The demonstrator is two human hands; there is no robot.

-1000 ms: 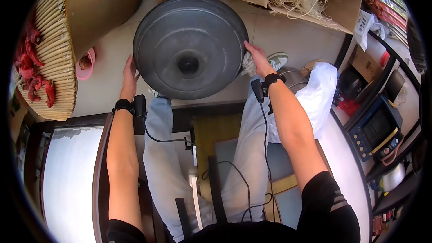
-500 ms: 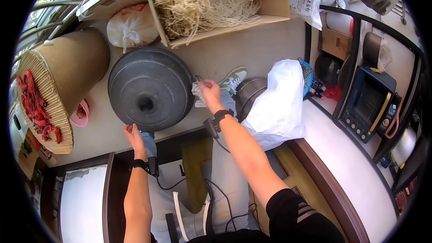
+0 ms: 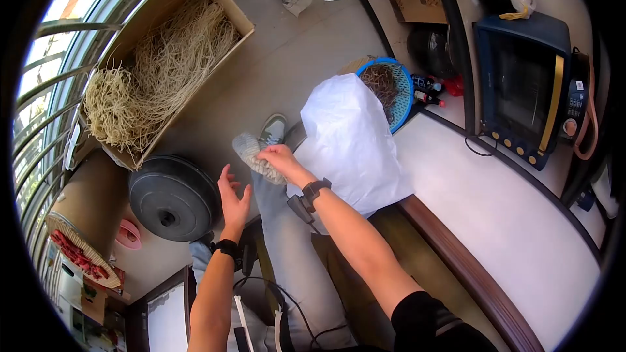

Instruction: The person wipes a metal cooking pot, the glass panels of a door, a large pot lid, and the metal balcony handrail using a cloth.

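Note:
A light knitted cloth or glove (image 3: 253,156) hangs from my right hand (image 3: 279,161), whose fingers pinch its edge above my lower leg. My left hand (image 3: 235,201) is raised with its fingers apart and holds nothing. To its left, not touching it, a round dark grey lidded pot (image 3: 175,199) stands on the floor. Beside my right hand is a large white plastic bag (image 3: 352,140), apart from the fingers. My shoe (image 3: 274,129) shows just beyond the cloth.
A cardboard box (image 3: 215,85) of pale dried strands lies at the upper left. Red peppers (image 3: 78,254) rest on a woven lid at the lower left. Behind the bag is a blue basket (image 3: 405,94). A dark oven (image 3: 525,85) sits on the right shelf.
Both hands have come away from the pot, and my right hand has carried the cloth rightward. The view has turned to the right, towards the bag and shelf.

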